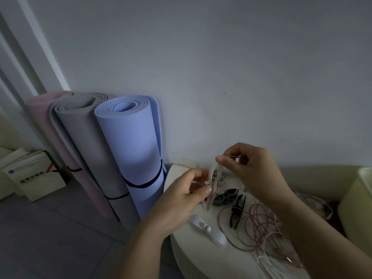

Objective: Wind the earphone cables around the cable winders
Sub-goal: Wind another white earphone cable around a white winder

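1. The light is dim, and my left hand [181, 200] covers the place where the pale cable [216, 176] bunches. There may be a winder under my fingers, but I cannot tell.
2. My right forearm crosses the table [201, 258] and hides part of the tangled pink cable [259, 222]. A thin white cable [265, 264] runs out at the bottom edge.
3. My left hand pinches the pale cable between thumb and curled fingers, above the table's far side.
4. My right hand [253, 170], higher and just to the right, pinches the top of the same cable's loop between thumb and forefinger.
5. The loops stretch between my two hands, long axis near upright and leaning right at the top. A lower loop hangs below my left thumb.
6. On the table lie three winders:
   - a grey winder [225, 197] just beside that hanging loop
   - a black winder [237, 211] with its long axis pointing towards me
   - a white winder [211, 231] lying slantwise near the left rim
7. A cream bin [358, 202] stands at the right, cut off by the frame. Its inside does not show.
8. Three rolled mats [86, 137] stand upright against the wall, left of the table.
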Demonstrator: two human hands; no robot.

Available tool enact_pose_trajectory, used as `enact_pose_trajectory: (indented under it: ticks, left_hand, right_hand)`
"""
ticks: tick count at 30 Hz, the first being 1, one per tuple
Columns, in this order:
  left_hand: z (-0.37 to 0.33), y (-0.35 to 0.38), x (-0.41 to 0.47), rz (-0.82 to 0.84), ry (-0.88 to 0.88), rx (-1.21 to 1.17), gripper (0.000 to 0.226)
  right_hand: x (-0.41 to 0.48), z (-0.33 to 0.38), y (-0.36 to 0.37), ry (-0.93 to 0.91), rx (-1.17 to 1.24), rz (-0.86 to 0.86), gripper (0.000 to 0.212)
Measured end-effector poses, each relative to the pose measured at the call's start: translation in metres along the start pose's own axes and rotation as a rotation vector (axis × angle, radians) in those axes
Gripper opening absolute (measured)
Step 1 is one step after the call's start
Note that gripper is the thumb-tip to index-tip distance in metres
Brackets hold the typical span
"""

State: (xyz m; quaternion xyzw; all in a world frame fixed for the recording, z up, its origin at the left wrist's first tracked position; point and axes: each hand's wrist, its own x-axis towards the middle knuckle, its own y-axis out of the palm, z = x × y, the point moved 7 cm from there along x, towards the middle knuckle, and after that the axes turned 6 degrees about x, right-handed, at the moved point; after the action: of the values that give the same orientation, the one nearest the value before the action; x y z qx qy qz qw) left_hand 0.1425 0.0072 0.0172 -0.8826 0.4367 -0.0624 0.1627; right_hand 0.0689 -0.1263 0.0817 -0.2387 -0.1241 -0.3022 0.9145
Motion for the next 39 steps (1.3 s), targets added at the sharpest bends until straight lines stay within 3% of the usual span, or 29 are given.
enact_pose_trajectory:
  ticks: [11,15,17,19,23,33,39]
  left_hand:
    - [-0.006,0.001,-0.001,0.067,0.045,-0.287,0.028]
    - [-0.010,-0.001,-0.002,0.059,0.070,-0.492,0.033]
    - [-0.012,-0.004,-0.002,0.013,0.060,-0.637,0.031]
    - [-0.011,-0.007,0.000,-0.051,0.039,-0.783,0.037]
    - [-0.005,-0.015,0.003,-0.208,0.011,-0.954,0.031]
    - [0.017,-0.027,0.001,-0.521,-0.125,-0.785,0.011]
    - [0.019,-0.030,0.000,-0.566,-0.130,-0.584,0.024]
  right_hand:
    - [0.001,-0.026,0.012,0.191,0.431,0.039,0.020]
    - [-0.011,-0.048,0.051,0.428,0.659,0.283,0.025]
    - [-0.014,-0.049,0.061,0.454,0.686,0.323,0.045]
    - [-0.010,-0.047,0.057,0.377,0.533,0.265,0.055]
    - [-0.012,-0.022,0.057,0.115,0.036,0.280,0.023]
    - [-0.017,-0.011,0.063,-0.058,-0.350,0.400,0.020]
    - [-0.018,-0.002,0.062,-0.101,-0.439,0.417,0.020]
